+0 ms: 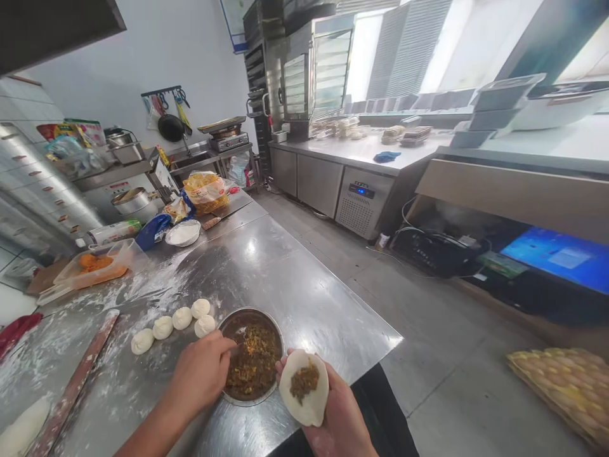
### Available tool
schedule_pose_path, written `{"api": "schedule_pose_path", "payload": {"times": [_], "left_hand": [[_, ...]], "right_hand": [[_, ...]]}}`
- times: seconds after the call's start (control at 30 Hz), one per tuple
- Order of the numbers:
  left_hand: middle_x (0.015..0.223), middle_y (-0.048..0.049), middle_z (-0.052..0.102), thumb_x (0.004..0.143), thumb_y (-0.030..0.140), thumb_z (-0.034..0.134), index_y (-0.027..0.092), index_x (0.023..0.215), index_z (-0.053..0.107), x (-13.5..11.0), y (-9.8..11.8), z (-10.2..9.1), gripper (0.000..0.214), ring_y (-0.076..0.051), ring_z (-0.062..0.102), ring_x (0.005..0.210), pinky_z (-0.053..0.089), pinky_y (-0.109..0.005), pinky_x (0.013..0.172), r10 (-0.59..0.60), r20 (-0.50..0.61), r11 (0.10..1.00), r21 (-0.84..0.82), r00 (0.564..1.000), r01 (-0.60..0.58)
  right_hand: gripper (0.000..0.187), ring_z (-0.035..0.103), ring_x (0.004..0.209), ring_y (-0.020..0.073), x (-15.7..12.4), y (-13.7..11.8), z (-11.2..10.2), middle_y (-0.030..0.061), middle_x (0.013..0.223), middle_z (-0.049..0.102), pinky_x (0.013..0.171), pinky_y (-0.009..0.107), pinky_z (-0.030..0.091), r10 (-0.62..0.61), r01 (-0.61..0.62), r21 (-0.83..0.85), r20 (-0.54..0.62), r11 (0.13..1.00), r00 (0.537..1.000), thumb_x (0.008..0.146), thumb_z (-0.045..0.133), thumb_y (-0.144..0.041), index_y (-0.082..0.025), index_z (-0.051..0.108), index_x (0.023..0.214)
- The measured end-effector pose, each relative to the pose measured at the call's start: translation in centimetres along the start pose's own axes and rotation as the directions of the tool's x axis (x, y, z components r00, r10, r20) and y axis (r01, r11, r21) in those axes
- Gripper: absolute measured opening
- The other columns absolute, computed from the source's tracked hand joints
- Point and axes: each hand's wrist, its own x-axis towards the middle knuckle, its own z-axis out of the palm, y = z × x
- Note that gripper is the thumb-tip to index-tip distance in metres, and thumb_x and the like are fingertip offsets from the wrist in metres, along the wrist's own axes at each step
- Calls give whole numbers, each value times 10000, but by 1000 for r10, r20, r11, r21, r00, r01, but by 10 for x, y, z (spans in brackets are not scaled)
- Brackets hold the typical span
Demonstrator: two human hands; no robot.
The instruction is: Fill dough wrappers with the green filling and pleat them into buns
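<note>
My right hand cups a round dough wrapper from below, tilted beside the bowl. A mound of brown, chopped filling lies on the wrapper. My left hand is closed at the near-left rim of a metal bowl, its forefinger pointing in over the filling. Whatever those fingers grip is hidden; a small shiny spot shows just past them. Dark brown filling with yellow bits covers the bowl's bottom. Left of the bowl, several pleated buns sit on the steel table.
A floury wooden stick and a lump of dough lie at the left. Farther back are a plastic tub with orange food, a bowl of white powder and a yellow bag. Egg trays stand low at the right.
</note>
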Motion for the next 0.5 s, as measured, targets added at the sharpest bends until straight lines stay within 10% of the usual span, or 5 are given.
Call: {"api": "schedule_pose_path", "payload": {"times": [0.27,0.5], "left_hand": [[1165,-7,782,910,363,587,291,1098,814,18,-7,-6,303,-211,699,1054,480,-283,932,-4,141,931,-361,990,56],[918,-37,783,945,486,542,163,1297,726,6,-13,-25,511,-154,628,664,470,-258,633,-28,205,842,-522,978,134]], "right_hand": [[294,758,843,280,-4,-5,3,88,844,792,721,343,614,8,-7,-14,41,1000,999,750,809,-330,-131,778,965],[285,754,819,266,-4,-16,24,89,815,791,706,350,606,-60,60,6,-27,998,998,895,677,-403,-136,761,946]]}}
